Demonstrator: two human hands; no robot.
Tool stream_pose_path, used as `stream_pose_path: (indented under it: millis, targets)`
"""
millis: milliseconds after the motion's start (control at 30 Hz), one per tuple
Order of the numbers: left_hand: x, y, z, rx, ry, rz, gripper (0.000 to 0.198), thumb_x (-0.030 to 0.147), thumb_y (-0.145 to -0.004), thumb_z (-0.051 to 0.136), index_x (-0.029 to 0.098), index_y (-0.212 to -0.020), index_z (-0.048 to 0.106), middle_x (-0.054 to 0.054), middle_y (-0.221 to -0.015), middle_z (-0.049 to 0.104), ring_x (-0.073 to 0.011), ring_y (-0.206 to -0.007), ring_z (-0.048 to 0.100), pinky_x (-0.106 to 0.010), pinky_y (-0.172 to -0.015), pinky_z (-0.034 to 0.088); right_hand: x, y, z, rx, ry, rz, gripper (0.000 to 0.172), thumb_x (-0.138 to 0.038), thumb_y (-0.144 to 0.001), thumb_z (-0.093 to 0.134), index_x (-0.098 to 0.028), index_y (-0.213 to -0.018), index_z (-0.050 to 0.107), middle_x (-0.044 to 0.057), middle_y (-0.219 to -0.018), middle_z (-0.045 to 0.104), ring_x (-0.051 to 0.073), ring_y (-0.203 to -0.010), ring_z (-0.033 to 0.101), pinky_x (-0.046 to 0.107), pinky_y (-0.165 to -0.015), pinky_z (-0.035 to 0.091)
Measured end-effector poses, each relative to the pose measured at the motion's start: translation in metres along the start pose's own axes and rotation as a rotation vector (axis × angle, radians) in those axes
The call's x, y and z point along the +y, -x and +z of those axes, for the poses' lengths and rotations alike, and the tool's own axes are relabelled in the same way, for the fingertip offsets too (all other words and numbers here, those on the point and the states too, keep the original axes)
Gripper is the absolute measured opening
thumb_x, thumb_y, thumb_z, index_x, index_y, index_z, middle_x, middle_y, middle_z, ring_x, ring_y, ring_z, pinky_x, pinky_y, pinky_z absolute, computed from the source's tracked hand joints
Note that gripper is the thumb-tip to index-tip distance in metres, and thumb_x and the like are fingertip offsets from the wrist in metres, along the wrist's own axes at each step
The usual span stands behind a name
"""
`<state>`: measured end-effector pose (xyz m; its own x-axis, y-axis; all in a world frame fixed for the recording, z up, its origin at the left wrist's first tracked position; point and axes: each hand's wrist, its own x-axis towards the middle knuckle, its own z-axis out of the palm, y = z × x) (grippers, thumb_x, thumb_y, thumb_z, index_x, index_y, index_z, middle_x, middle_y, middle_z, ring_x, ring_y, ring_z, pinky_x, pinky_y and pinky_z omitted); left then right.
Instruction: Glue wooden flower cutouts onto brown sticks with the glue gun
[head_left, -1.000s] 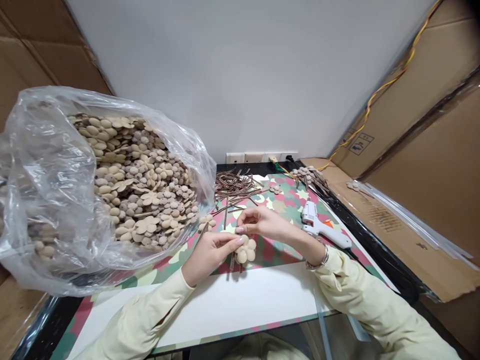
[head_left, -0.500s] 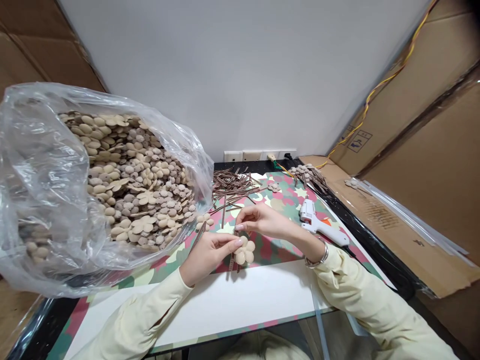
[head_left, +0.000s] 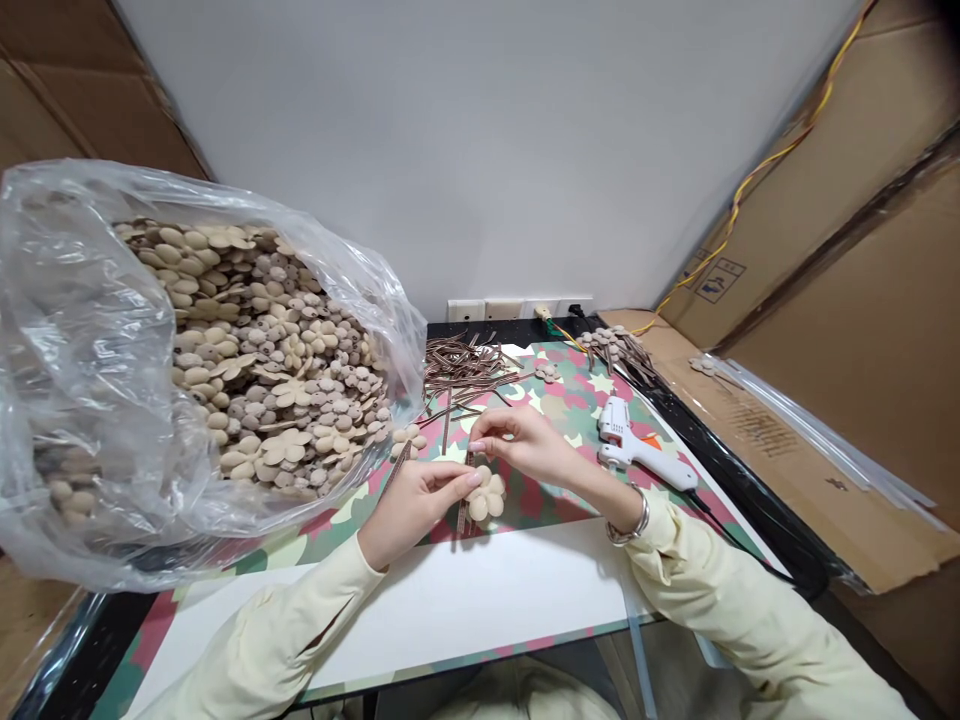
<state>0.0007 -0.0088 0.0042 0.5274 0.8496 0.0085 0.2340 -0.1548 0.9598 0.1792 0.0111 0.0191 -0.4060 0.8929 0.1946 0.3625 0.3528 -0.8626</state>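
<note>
Between thumb and fingers, my left hand (head_left: 416, 503) pinches a beige fabric flower (head_left: 488, 497) with rounded petals, held just above the patterned table cover. Brown striped ribbon strips (head_left: 462, 517) hang beside and partly behind the flower. Just above it, my right hand (head_left: 517, 440) is closed in a pinch at the upper end of a ribbon strip; the fingertips hide part of that strip. Another beige flower (head_left: 409, 440) lies on the table by the bag, beyond my left hand.
A large clear plastic bag (head_left: 90, 300) full of fabric flowers stands at left. Loose ribbon strips (head_left: 472, 362) are heaped at the back. At right lies a white glue gun (head_left: 649, 457) with its cord; behind it are finished-looking flowers with strips (head_left: 615, 345). Cardboard (head_left: 847, 350) borders the right.
Both hands and the flower have shifted very slightly left and up in view. The grip of each hand looks the same.
</note>
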Motion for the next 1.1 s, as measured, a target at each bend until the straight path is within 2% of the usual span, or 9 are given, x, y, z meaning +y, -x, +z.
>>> stream_pose_path:
  millis: [167, 300, 367, 433, 533, 667, 800, 933, 1100]
  targets:
    - [-0.001, -0.001, -0.002, -0.008, 0.014, 0.011, 0.025, 0.031, -0.083, 0.054, 0.017, -0.076, 0.073, -0.001, -0.075, 0.072, -0.0139, -0.069, 0.063, -0.019, -0.066, 0.049, 0.005, -0.002, -0.005, 0.063, 0.172, -0.158, 0.013, -0.006, -0.077, 0.053, -0.015, -0.071, 0.06, 0.001, -0.067, 0.059, 0.011, -0.06, 0.05, 0.022, -0.057, 0.038]
    - [-0.001, -0.002, -0.01, 0.117, 0.063, -0.006, 0.023, 0.033, -0.081, 0.057, 0.017, -0.084, 0.073, -0.001, -0.081, 0.073, -0.0156, -0.076, 0.065, -0.021, -0.073, 0.051, -0.001, 0.004, -0.032, 0.081, 0.327, -0.194, 0.023, 0.003, -0.072, 0.048, -0.016, -0.07, 0.061, 0.002, -0.07, 0.062, 0.011, -0.062, 0.052, 0.022, -0.058, 0.037]
    - [-0.002, -0.003, -0.013, 0.234, 0.096, -0.002, 0.023, 0.034, -0.079, 0.058, 0.017, -0.087, 0.072, -0.001, -0.08, 0.073, -0.0157, -0.075, 0.066, -0.021, -0.072, 0.052, -0.009, 0.011, -0.045, -0.01, 0.337, -0.195, 0.023, 0.002, -0.073, 0.047, -0.016, -0.07, 0.061, 0.001, -0.069, 0.062, 0.011, -0.062, 0.053, 0.022, -0.057, 0.037]
    - [-0.004, -0.004, -0.014, 0.334, 0.082, 0.017, 0.025, 0.035, -0.078, 0.059, 0.016, -0.089, 0.072, -0.001, -0.08, 0.073, -0.016, -0.073, 0.067, -0.022, -0.07, 0.053, -0.018, 0.018, -0.05, -0.18, 0.295, -0.217, 0.022, 0.0, -0.076, 0.048, -0.017, -0.071, 0.061, 0.001, -0.07, 0.062, 0.011, -0.064, 0.054, 0.021, -0.058, 0.038]
    - [-0.008, -0.004, -0.013, 0.444, -0.083, 0.078, 0.024, 0.035, -0.079, 0.059, 0.016, -0.088, 0.072, -0.002, -0.08, 0.073, -0.0152, -0.07, 0.066, -0.021, -0.067, 0.052, -0.023, 0.024, -0.044, -0.367, 0.258, -0.27, 0.018, -0.004, -0.079, 0.051, -0.017, -0.074, 0.061, 0.002, -0.075, 0.063, 0.012, -0.07, 0.056, 0.023, -0.064, 0.041]
    - [-0.013, -0.002, -0.007, 0.477, -0.326, 0.172, 0.022, 0.033, -0.08, 0.059, 0.017, -0.086, 0.073, 0.0, -0.075, 0.073, -0.0116, -0.059, 0.061, -0.019, -0.059, 0.046, -0.018, 0.021, -0.023, -0.241, 0.429, -0.337, 0.016, -0.005, -0.081, 0.052, -0.017, -0.074, 0.061, 0.002, -0.074, 0.062, 0.015, -0.076, 0.051, 0.029, -0.072, 0.036]
    - [-0.015, 0.0, -0.003, 0.454, -0.387, 0.206, 0.023, 0.032, -0.081, 0.057, 0.017, -0.086, 0.073, 0.001, -0.067, 0.071, -0.0092, -0.051, 0.056, -0.018, -0.054, 0.043, -0.014, 0.018, -0.012, -0.111, 0.589, -0.375, 0.018, -0.005, -0.083, 0.049, -0.019, -0.079, 0.06, 0.003, -0.081, 0.06, 0.017, -0.083, 0.046, 0.032, -0.074, 0.029]
    - [-0.014, 0.001, -0.001, 0.412, -0.419, 0.183, 0.027, 0.034, -0.083, 0.053, 0.017, -0.086, 0.073, 0.001, -0.06, 0.069, -0.0097, -0.049, 0.054, -0.018, -0.051, 0.041, -0.014, 0.018, -0.008, -0.068, 0.622, -0.379, 0.021, -0.004, -0.084, 0.046, -0.02, -0.081, 0.059, 0.002, -0.084, 0.06, 0.016, -0.084, 0.046, 0.032, -0.076, 0.026]
    - [-0.014, 0.001, 0.0, 0.39, -0.422, 0.173, 0.028, 0.036, -0.085, 0.05, 0.019, -0.086, 0.072, 0.001, -0.061, 0.069, -0.0114, -0.052, 0.058, -0.018, -0.051, 0.041, -0.011, 0.015, -0.002, -0.037, 0.648, -0.356, 0.014, -0.01, -0.086, 0.049, -0.02, -0.079, 0.056, 0.001, -0.083, 0.061, 0.016, -0.084, 0.047, 0.032, -0.076, 0.026]
